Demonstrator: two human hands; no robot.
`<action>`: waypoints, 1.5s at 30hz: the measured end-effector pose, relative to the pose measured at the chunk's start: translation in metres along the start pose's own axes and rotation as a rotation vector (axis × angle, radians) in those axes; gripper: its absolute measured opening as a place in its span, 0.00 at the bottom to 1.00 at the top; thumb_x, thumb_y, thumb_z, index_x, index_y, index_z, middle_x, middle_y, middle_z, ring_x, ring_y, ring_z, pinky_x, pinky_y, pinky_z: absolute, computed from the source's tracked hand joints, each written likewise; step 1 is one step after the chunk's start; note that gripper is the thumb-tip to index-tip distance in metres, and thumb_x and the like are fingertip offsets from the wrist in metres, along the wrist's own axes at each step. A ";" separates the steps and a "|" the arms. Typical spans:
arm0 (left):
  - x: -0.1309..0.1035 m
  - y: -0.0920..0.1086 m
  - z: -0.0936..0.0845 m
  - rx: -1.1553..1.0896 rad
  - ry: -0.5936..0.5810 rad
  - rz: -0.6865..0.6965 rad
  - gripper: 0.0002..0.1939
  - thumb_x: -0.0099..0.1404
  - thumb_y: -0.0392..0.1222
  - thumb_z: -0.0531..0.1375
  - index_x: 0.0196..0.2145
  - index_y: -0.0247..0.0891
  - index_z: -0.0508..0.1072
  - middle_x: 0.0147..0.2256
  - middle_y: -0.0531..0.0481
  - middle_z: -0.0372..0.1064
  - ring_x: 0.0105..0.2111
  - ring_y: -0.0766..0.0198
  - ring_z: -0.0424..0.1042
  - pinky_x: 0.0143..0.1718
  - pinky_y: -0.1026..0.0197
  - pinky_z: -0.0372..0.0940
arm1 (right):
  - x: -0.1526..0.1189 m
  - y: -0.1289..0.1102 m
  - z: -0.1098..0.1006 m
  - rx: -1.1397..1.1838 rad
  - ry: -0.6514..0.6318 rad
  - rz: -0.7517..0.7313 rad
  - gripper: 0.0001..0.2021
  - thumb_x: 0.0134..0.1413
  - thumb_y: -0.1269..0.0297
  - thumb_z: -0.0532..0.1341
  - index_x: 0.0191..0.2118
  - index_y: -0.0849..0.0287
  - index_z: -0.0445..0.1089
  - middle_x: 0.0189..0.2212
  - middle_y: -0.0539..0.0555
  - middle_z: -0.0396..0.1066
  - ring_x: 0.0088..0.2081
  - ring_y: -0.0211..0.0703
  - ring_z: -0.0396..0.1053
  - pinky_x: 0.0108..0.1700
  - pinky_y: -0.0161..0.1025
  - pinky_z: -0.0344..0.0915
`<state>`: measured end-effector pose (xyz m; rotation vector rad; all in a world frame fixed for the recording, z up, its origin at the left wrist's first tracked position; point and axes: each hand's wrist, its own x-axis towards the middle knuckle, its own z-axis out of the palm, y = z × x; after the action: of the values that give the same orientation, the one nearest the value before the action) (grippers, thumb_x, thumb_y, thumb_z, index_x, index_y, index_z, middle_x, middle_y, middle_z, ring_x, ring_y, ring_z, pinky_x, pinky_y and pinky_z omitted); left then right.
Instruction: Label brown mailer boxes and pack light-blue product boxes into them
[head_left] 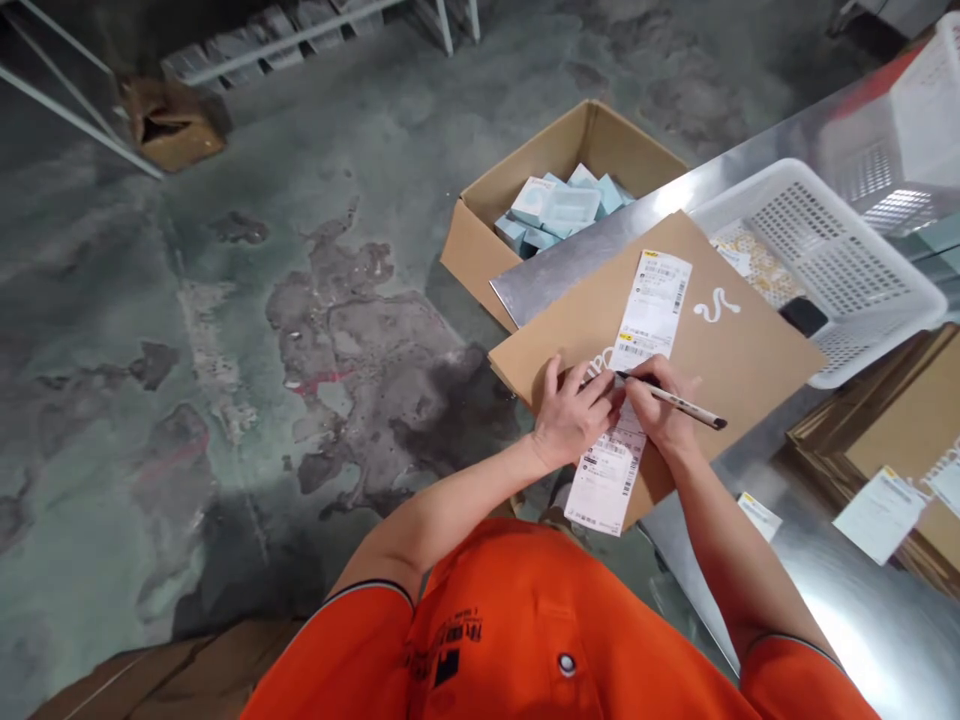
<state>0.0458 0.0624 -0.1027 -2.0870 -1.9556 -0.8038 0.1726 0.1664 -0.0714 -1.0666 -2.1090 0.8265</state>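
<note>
Gripping a pen (688, 406) in the right hand (664, 412) over labels (654, 292) on cardboard (750, 360), steadying with the loosely spread left hand (574, 418); liable to tip it by pressing past the surface's (862, 610) edge.

A metal table (832, 590) carries flat cardboard (739, 370) beneath the grip, a white basket (900, 312) beyond, and stacked cardboard (911, 400) rightward.
</note>
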 end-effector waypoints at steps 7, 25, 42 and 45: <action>0.001 0.000 -0.001 0.000 0.026 0.002 0.13 0.71 0.46 0.55 0.46 0.44 0.78 0.55 0.48 0.74 0.55 0.48 0.68 0.62 0.30 0.52 | 0.000 0.000 0.001 0.010 0.008 0.037 0.03 0.48 0.65 0.57 0.27 0.56 0.65 0.21 0.48 0.67 0.23 0.39 0.61 0.27 0.38 0.59; 0.002 0.000 -0.005 -0.037 -0.105 -0.023 0.14 0.71 0.45 0.55 0.47 0.44 0.78 0.58 0.47 0.71 0.58 0.46 0.66 0.64 0.27 0.49 | -0.001 -0.001 0.000 -0.047 0.059 -0.022 0.04 0.50 0.67 0.57 0.26 0.55 0.64 0.21 0.47 0.65 0.23 0.39 0.62 0.27 0.38 0.59; 0.003 0.001 -0.007 -0.074 -0.154 -0.047 0.12 0.69 0.44 0.58 0.46 0.46 0.79 0.59 0.46 0.71 0.59 0.46 0.65 0.65 0.25 0.44 | -0.005 0.006 -0.001 -0.050 0.084 -0.033 0.04 0.48 0.68 0.57 0.26 0.53 0.62 0.20 0.48 0.64 0.22 0.40 0.60 0.27 0.42 0.58; 0.002 0.001 -0.006 -0.077 -0.145 -0.043 0.12 0.70 0.44 0.57 0.45 0.45 0.79 0.59 0.47 0.71 0.59 0.45 0.65 0.65 0.24 0.45 | -0.004 0.006 0.001 -0.049 0.088 -0.036 0.03 0.48 0.68 0.57 0.26 0.54 0.62 0.20 0.47 0.64 0.22 0.39 0.59 0.27 0.41 0.57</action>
<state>0.0448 0.0615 -0.0960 -2.2116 -2.0799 -0.7676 0.1766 0.1661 -0.0772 -1.0676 -2.0786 0.7013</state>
